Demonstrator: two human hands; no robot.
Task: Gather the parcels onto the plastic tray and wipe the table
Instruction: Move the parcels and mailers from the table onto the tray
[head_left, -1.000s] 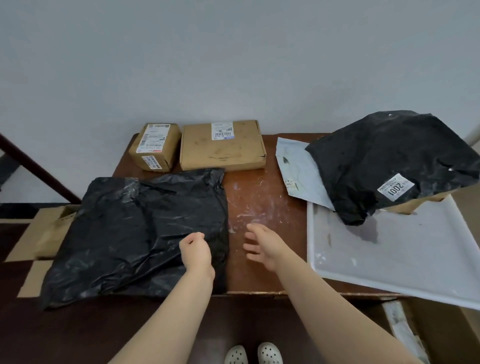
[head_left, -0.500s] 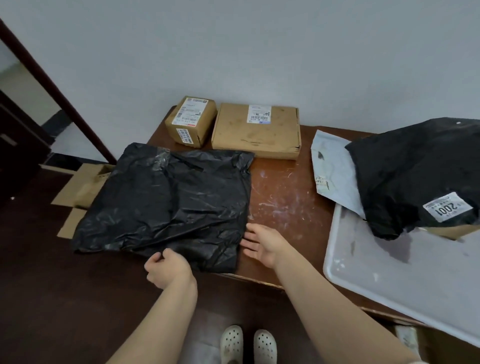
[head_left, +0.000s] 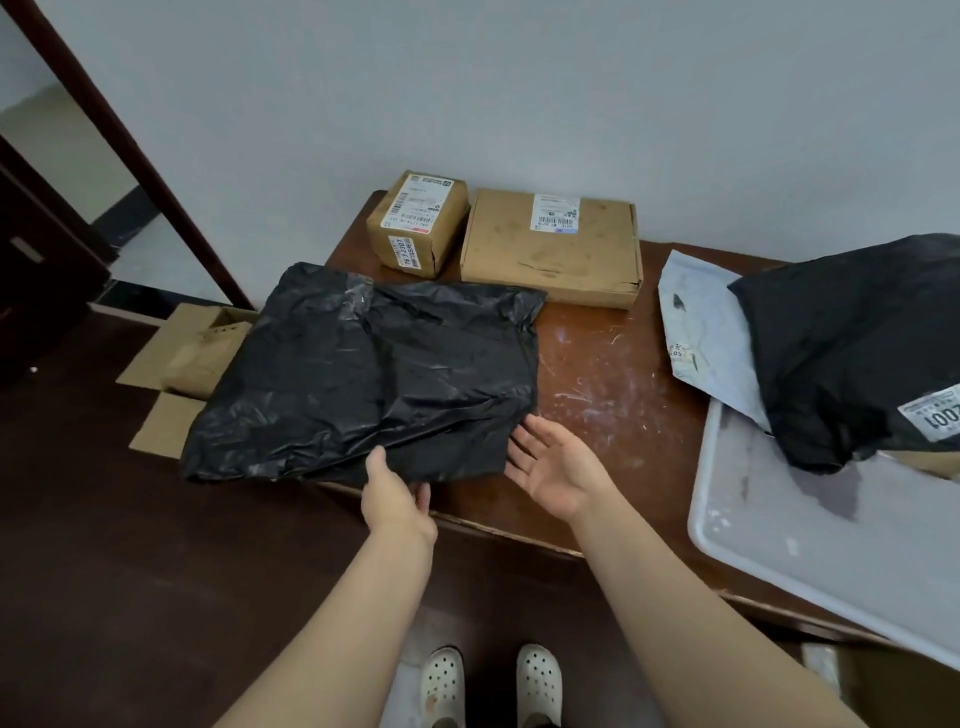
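A large black plastic parcel (head_left: 374, 374) lies on the left of the brown table (head_left: 602, 374), hanging over its left and near edges. My left hand (head_left: 397, 501) grips its near edge, thumb on top. My right hand (head_left: 556, 467) is open, palm up, fingertips at the parcel's near right corner. A small brown box (head_left: 415, 223) and a flat brown box (head_left: 550, 249) stand at the back. On the white plastic tray (head_left: 810, 530) at the right rest a second black parcel (head_left: 852, 343) and a grey mailer (head_left: 711, 338).
The wall runs right behind the table. Flattened cardboard (head_left: 176, 364) lies on the dark floor to the left, beside a dark door frame (head_left: 130, 150). The tray sticks out past the table's near edge. My feet in white shoes (head_left: 488, 686) stand below.
My left hand slid from the top of the large black parcel to its near edge and took hold. My right hand turned palm up at the parcel's corner. My view shifted left.
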